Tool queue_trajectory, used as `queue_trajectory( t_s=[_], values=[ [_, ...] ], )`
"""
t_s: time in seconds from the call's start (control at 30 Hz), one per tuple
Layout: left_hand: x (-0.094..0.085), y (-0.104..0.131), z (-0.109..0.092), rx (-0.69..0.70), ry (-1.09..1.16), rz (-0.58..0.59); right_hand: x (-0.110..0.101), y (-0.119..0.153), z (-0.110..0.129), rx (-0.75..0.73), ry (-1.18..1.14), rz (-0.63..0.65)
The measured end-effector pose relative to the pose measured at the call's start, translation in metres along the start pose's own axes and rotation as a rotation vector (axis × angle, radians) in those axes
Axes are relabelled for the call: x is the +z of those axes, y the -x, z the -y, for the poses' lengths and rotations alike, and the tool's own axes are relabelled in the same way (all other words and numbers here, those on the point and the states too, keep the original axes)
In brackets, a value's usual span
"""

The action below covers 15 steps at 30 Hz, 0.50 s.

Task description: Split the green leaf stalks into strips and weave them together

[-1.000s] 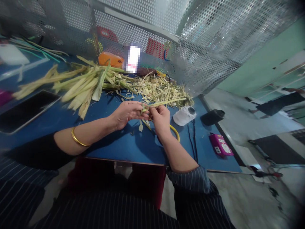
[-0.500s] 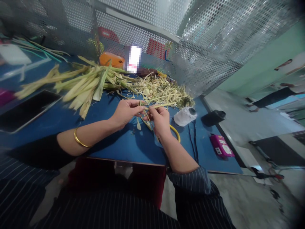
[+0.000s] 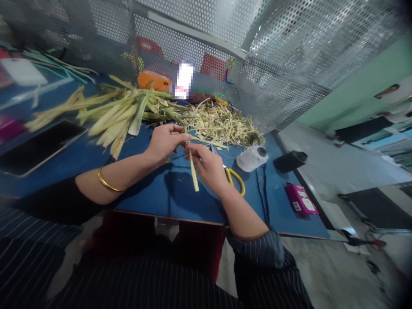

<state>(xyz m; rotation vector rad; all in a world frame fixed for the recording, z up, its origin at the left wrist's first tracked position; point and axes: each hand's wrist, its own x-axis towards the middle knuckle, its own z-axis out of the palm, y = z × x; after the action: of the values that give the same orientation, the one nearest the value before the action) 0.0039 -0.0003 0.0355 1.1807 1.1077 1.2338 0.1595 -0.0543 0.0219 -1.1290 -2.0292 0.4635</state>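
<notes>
Head view: two bare hands meet over the blue table [image 3: 206, 208], with thin plant strips between them. The left hand [image 3: 167, 142] has its thumb and first finger pressed together on the strips, with the other fingers bent behind. The right hand [image 3: 208, 166] has its fingertips bunched close to the left ones, and they seem to pinch the top of a long strip [image 3: 194, 172]. That strip hangs down in front of the right fingers, flat and pale, with a blunt end. Another strip [image 3: 213, 142] sticks out to the right. Just where the strips cross is too small to tell.

To do this bit well, I think the left thumb should press firmly right at the crossing, so nothing slips. The right fingers should pull softly and evenly, since dry strips may split. Keeping each strip flat should help too.

Behind the hands lie long husks [image 3: 112, 116], yellow-green, ribbed and papery, with ragged tips. They run into a heap [image 3: 225, 122] of curly, crisp-looking bits. Near the right hand sit a yellow loop [image 3: 240, 182], smooth and round, and a fat white spool [image 3: 252, 159]. Next comes a black spool [image 3: 290, 161], lying on its side. Two dark cords [image 3: 265, 189] lie nearer the edge, and a shiny purple pack [image 3: 301, 198] is beyond them.
</notes>
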Motion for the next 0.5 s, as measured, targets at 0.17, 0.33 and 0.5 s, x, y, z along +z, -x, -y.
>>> queue_trajectory(
  t_s=[0.17, 0.33, 0.5],
  values=[
    [0.006, 0.009, 0.005, -0.002, -0.041, 0.121, -0.007, -0.002, -0.003, -0.118, 0.27, -0.304],
    [0.009, 0.017, 0.004, -0.052, -0.045, 0.266, -0.011, -0.008, -0.009, -0.01, 0.194, -0.438],
    [0.009, 0.018, 0.005, -0.076, -0.018, 0.368, -0.01, -0.007, -0.012, 0.134, 0.258, -0.419]
  ],
)
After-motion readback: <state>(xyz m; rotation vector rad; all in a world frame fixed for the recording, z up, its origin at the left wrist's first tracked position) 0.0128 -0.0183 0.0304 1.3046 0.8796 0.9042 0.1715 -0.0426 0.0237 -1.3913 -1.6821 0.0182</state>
